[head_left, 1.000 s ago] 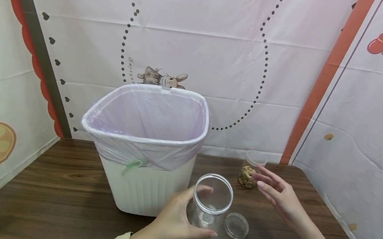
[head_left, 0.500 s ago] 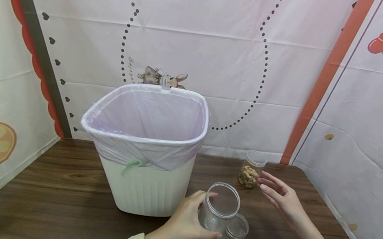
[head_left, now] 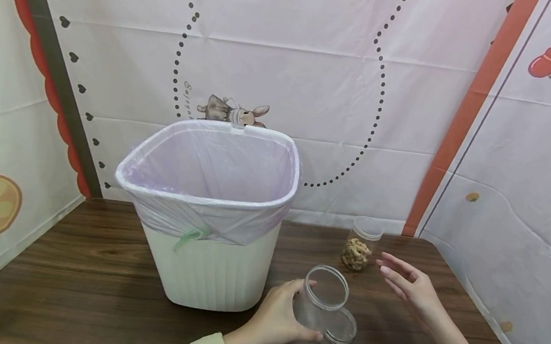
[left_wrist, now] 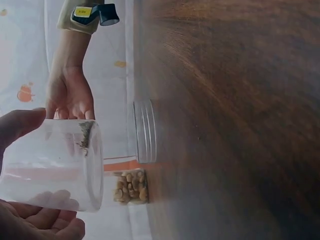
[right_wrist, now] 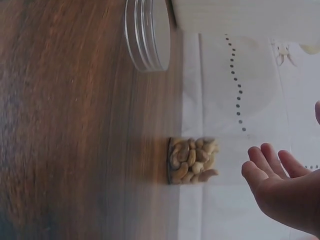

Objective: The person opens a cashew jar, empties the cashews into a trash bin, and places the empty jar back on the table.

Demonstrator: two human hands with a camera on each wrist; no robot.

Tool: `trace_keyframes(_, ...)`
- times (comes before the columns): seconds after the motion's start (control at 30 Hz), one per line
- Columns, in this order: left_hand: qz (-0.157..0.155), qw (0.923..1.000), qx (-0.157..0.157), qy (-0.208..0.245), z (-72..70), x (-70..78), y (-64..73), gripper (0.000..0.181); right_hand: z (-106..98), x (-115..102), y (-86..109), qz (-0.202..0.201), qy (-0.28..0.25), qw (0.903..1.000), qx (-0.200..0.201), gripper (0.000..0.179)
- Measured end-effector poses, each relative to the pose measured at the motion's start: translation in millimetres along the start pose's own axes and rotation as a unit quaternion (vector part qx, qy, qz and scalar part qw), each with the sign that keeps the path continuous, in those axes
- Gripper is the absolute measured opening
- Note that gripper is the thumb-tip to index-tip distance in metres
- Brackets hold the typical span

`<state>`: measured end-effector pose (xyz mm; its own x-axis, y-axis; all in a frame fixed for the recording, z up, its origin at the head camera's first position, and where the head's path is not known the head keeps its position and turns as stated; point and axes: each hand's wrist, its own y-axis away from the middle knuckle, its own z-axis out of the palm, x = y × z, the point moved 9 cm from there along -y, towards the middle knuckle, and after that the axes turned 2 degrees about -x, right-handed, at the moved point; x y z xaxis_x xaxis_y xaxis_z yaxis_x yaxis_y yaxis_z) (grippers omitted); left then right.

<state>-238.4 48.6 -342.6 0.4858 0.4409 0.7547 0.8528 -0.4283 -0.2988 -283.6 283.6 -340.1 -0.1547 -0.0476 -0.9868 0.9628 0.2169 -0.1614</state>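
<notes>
My left hand [head_left: 277,317] grips a clear, lidless plastic jar [left_wrist: 60,160] from the side, its mouth tilted up. In the left wrist view the jar's base hangs above the table, with a small dark greenish patch near the bottom. A clear round lid [head_left: 342,329] lies on the table just beyond it. Farther back stands a clear jar [head_left: 367,230] partly filled with cashews [right_wrist: 192,161]; I cannot tell whether it has a lid. Beside that jar my right hand [head_left: 413,292] hovers with loosely extended fingers, apart from it and holding nothing.
A white trash bin [head_left: 218,274] with a pale purple liner [head_left: 211,221] stands left of my left hand. Dark wood-grain table [head_left: 70,285] lies beneath. Printed cloth [head_left: 285,73] hangs behind and along both sides.
My left hand has carried the lidless jar to the right and slightly nearer, toward the lid. The right hand has drawn slightly away from the cashew jar, to the right and down.
</notes>
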Motion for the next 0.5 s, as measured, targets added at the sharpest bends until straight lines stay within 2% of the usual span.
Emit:
trace_keyframes(0.13, -0.016, 0.9999, 0.000, 0.002, 3.2, -4.9, -1.9, 0.070, 0, -3, 2.1, 0.015, -0.010, 0.9997, 0.015, 0.024)
trace_keyframes(0.37, -0.039, 0.9988, 0.015, -0.026, 7.6, -11.7, -3.8, 0.072, -7, 0, -0.9, 0.037, -0.002, 0.9987, 0.034, 0.039)
trace_keyframes(0.43, -0.043, 0.9985, 0.016, -0.030, 8.8, -13.6, -4.2, 0.073, -9, 0, -3.3, 0.039, -0.004, 0.9984, 0.041, 0.039)
trace_keyframes(0.5, -0.049, 0.9982, 0.016, -0.030, 10.1, -15.8, -4.6, 0.074, -12, -1, -5.9, 0.037, -0.007, 0.9982, 0.047, 0.032)
